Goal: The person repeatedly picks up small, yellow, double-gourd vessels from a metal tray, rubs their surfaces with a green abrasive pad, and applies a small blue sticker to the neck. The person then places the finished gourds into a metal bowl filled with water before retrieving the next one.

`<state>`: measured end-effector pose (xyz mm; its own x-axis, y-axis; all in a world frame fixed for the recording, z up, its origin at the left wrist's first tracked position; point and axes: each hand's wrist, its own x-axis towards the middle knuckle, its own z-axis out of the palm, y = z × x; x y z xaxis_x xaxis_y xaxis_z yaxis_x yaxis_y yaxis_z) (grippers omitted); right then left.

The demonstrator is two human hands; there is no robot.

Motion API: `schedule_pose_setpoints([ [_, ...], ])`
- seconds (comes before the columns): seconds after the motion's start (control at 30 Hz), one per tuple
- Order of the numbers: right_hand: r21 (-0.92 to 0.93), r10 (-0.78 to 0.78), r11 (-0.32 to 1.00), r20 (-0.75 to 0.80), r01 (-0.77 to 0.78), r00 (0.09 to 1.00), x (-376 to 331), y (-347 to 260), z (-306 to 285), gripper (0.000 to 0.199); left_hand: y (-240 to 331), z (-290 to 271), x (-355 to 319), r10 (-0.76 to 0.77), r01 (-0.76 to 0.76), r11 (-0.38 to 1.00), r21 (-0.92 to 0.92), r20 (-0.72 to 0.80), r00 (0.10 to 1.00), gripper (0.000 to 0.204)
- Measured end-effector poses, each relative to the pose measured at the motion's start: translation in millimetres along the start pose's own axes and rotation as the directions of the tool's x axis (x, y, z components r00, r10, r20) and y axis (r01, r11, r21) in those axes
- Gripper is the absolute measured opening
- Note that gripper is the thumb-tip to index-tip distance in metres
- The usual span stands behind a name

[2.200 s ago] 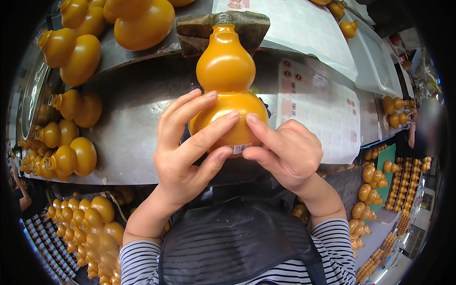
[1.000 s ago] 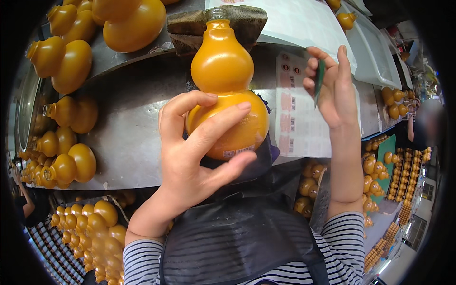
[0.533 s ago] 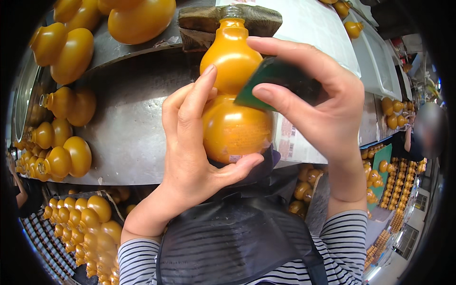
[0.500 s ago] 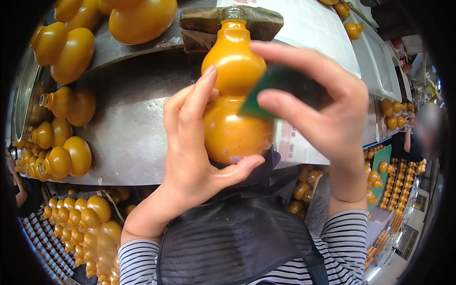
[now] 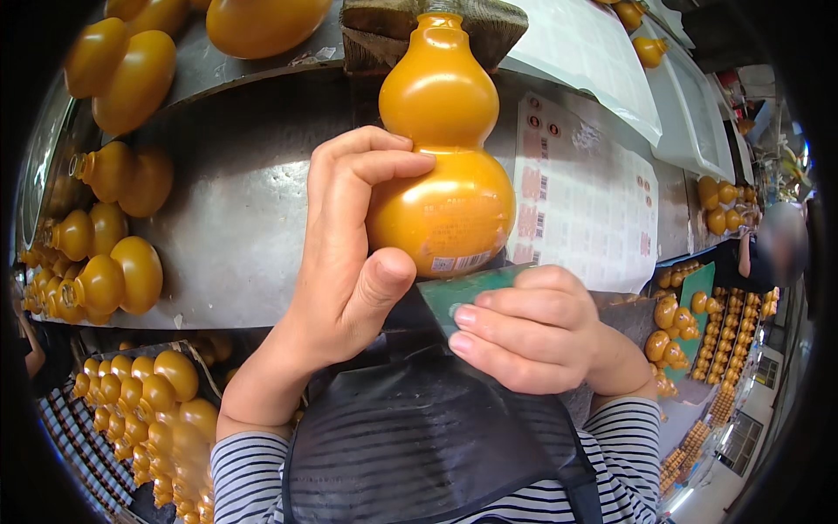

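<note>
An orange gourd-shaped bottle (image 5: 441,148) with a small printed label low on its belly stands upright in front of me. My left hand (image 5: 345,262) grips its lower bulb, fingers over the waist and thumb under the base. My right hand (image 5: 524,336) pinches a green scouring pad (image 5: 458,293), whose edge touches the bottle's underside. The bottle's neck sits against a brown wooden block (image 5: 432,31) at the top.
A grey metal bench (image 5: 236,201) carries more orange gourd bottles (image 5: 109,253) at the left. Several more fill a rack (image 5: 148,410) below left and racks (image 5: 707,332) at right. White printed sheets (image 5: 580,205) lie right. Another person (image 5: 772,249) stands far right.
My right hand has brought the green pad down from the bottle's upper bulb to its base. The left hand keeps its hold on the lower bulb.
</note>
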<state>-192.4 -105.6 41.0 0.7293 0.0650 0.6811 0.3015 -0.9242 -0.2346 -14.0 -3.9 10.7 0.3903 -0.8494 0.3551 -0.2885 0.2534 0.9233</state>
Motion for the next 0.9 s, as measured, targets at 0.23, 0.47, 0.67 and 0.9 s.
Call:
schedule_pose_setpoints([
  [0.23, -0.084, -0.070, 0.994, -0.002, 0.070, 0.998, 4.3, -1.4, 12.2, 0.009, -0.7, 2.0, -1.4, 0.054, -0.054, 0.998, 0.020, -0.015, 0.998, 0.063],
  [0.47, -0.103, -0.011, 0.995, -0.016, 0.010, 1.000, -15.9, 12.7, -11.4, 0.013, 1.6, 5.8, -3.7, 0.039, -0.032, 0.977, 0.211, -0.028, 0.999, 0.054],
  [0.67, 0.267, 0.550, 0.812, -0.057, -0.518, 0.833, -13.4, 5.0, -13.7, 0.032, 2.0, 1.8, -5.5, -0.001, 0.002, 0.990, 0.139, -0.011, 1.000, 0.053],
  [0.9, 0.376, 0.687, 0.716, -0.234, -0.588, 0.688, 4.3, 9.9, 11.2, 0.038, 4.5, 4.5, -2.5, 0.012, -0.013, 0.974, 0.226, 0.007, 1.000, 0.054],
])
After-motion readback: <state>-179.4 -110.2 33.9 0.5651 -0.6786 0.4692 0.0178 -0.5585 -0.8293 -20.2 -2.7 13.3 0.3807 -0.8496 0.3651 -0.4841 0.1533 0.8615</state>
